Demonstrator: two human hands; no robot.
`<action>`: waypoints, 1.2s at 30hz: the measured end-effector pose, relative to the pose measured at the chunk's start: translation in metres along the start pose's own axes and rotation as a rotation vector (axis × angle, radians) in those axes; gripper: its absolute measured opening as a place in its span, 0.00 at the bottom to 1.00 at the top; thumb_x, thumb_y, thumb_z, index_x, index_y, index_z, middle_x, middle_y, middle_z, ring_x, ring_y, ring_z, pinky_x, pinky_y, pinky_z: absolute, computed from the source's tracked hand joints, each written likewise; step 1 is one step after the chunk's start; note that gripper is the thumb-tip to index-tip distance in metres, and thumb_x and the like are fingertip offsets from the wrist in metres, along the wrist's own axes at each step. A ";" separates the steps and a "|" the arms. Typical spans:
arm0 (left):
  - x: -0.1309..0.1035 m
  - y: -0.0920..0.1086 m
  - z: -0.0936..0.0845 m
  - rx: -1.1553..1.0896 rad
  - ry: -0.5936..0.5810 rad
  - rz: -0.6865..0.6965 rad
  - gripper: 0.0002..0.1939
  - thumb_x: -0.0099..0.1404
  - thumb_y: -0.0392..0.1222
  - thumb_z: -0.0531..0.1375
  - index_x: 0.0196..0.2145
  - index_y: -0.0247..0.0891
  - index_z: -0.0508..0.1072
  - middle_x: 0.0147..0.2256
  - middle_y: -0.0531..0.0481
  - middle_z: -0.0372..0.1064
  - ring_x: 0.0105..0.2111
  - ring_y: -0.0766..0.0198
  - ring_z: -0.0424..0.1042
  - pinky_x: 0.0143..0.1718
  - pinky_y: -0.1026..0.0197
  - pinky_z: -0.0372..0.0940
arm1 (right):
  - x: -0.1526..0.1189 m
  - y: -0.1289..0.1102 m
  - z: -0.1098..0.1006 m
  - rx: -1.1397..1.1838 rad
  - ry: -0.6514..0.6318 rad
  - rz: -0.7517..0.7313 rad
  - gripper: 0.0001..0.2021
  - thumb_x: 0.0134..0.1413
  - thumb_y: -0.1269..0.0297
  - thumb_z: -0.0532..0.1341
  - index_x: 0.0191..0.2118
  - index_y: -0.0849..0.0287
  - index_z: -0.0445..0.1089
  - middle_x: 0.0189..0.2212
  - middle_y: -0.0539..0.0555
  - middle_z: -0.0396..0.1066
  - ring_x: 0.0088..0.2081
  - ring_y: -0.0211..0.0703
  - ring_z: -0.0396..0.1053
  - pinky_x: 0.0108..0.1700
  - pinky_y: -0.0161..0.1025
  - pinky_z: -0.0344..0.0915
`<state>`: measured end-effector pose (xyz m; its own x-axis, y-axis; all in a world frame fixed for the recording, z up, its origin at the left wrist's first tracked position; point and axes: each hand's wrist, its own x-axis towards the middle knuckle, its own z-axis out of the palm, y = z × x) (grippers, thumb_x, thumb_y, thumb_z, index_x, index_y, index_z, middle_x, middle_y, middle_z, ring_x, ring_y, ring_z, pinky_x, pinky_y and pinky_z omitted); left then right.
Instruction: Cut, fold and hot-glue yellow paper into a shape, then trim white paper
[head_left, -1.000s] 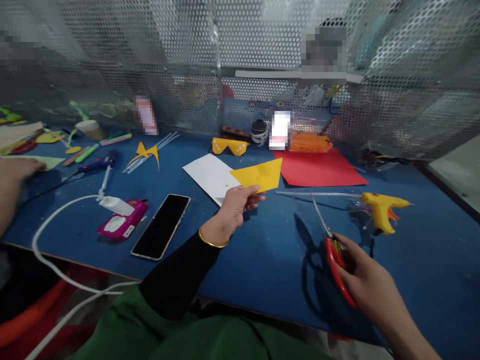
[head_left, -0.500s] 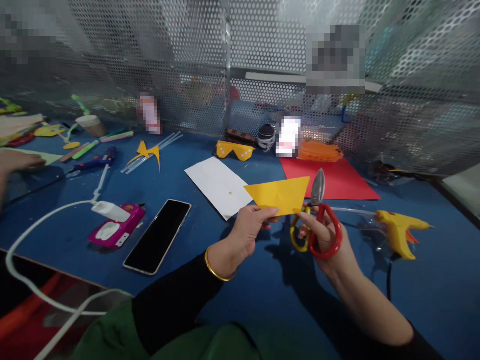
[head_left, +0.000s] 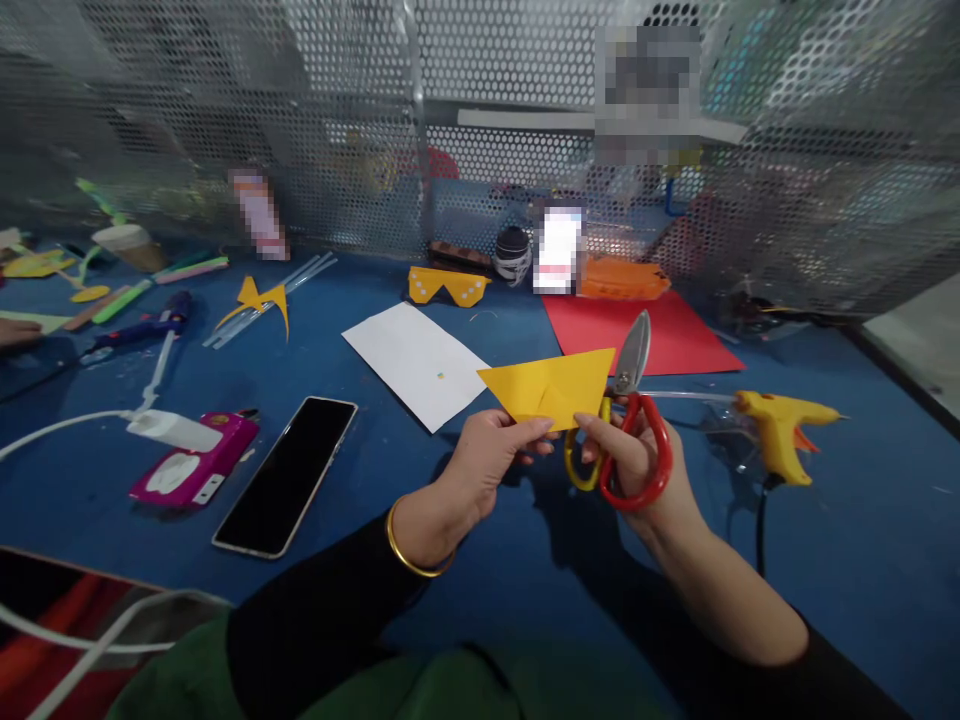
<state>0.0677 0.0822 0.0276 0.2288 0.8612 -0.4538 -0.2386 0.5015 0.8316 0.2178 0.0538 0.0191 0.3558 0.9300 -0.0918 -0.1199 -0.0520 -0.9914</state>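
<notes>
A yellow paper piece [head_left: 551,388], wide at the top and narrower below, is pinched at its lower edge by my left hand [head_left: 487,455]. My right hand [head_left: 645,465] holds scissors [head_left: 656,470] with one red and one yellow handle loop, their blades pointing up. Its thumb also touches the paper's lower right corner. Beyond my hands, a white sheet [head_left: 416,365] lies on the blue table, with a red sheet [head_left: 637,335] farther right. Behind the white sheet is a yellow cut-out with white dots [head_left: 448,287].
A black phone [head_left: 289,480] and a pink power socket [head_left: 196,460] with a white cable lie left. At right is a yellow glue gun [head_left: 787,425]. Behind are an orange item [head_left: 622,279], a lit phone [head_left: 558,250] and a perforated metal screen [head_left: 345,100]. Another person's hand [head_left: 19,332] shows far left.
The view has shifted, so most table items appear farther left. My right thumb has moved left along the paper's lower edge. Less of the other person's hand shows.
</notes>
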 end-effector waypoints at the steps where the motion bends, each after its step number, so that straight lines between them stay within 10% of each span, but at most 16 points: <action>1: 0.000 0.000 0.000 0.005 -0.007 -0.004 0.03 0.56 0.37 0.68 0.29 0.34 0.81 0.32 0.43 0.79 0.28 0.67 0.73 0.30 0.65 0.61 | 0.000 -0.001 0.000 -0.005 0.003 -0.006 0.19 0.43 0.60 0.73 0.40 0.59 0.70 0.16 0.46 0.69 0.17 0.37 0.65 0.20 0.34 0.59; 15: 0.001 0.007 -0.005 -0.045 0.044 0.042 0.02 0.56 0.38 0.68 0.27 0.37 0.81 0.32 0.42 0.80 0.28 0.65 0.74 0.29 0.63 0.62 | -0.006 -0.012 -0.009 -0.208 0.053 -0.053 0.21 0.50 0.44 0.68 0.38 0.57 0.71 0.24 0.50 0.72 0.24 0.38 0.70 0.22 0.34 0.65; 36: 0.005 0.023 -0.014 -0.189 0.204 0.179 0.03 0.54 0.38 0.68 0.28 0.37 0.80 0.32 0.46 0.81 0.29 0.65 0.75 0.31 0.63 0.60 | -0.026 0.000 -0.028 -0.707 -0.459 -0.121 0.27 0.51 0.43 0.66 0.54 0.50 0.67 0.28 0.47 0.66 0.28 0.42 0.63 0.29 0.35 0.63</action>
<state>0.0502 0.0989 0.0404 -0.0216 0.9261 -0.3767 -0.4331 0.3310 0.8384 0.2344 0.0193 0.0190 -0.1006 0.9912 -0.0856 0.5558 -0.0154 -0.8311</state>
